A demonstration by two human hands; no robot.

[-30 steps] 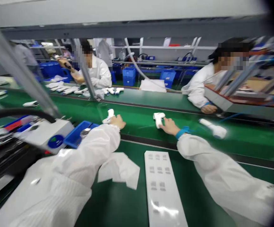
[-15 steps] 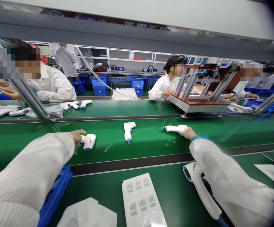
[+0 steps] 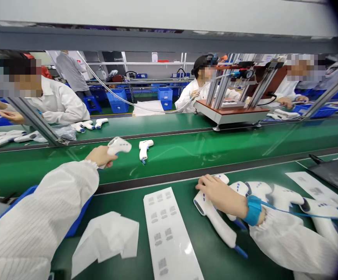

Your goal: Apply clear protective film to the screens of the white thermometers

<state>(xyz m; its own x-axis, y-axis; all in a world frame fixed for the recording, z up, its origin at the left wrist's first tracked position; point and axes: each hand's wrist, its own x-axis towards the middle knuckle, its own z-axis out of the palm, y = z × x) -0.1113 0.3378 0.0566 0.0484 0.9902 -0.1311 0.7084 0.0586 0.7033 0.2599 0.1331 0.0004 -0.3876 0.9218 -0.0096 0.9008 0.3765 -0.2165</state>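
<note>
My left hand [image 3: 101, 156] is closed around the grip of a white thermometer gun [image 3: 119, 145], held over the green belt with its head to the right. Just beyond it, another white thermometer gun [image 3: 144, 149] lies on the belt, its blue tip toward me. On the near table, my right hand [image 3: 217, 194] has its fingers curled over the head of a thermometer gun [image 3: 220, 227] with a blue tip; the palm hides part of it. Several more thermometer guns [image 3: 259, 189] lie in a row beside and under my right forearm. A blue strap [image 3: 253, 210] circles that wrist.
A printed label sheet [image 3: 164, 229] and a crumpled white sheet [image 3: 107, 241] lie before me. A blue bin [image 3: 80, 221] sits under my left arm. Across the belt [image 3: 180, 151] stand a test fixture [image 3: 233, 112] and a metal post [image 3: 37, 116]. Co-workers sit opposite.
My right hand has come back from the belt to the near table with a thermometer gun. My left hand has raised a thermometer gun off the belt. The view has shifted slightly.
</note>
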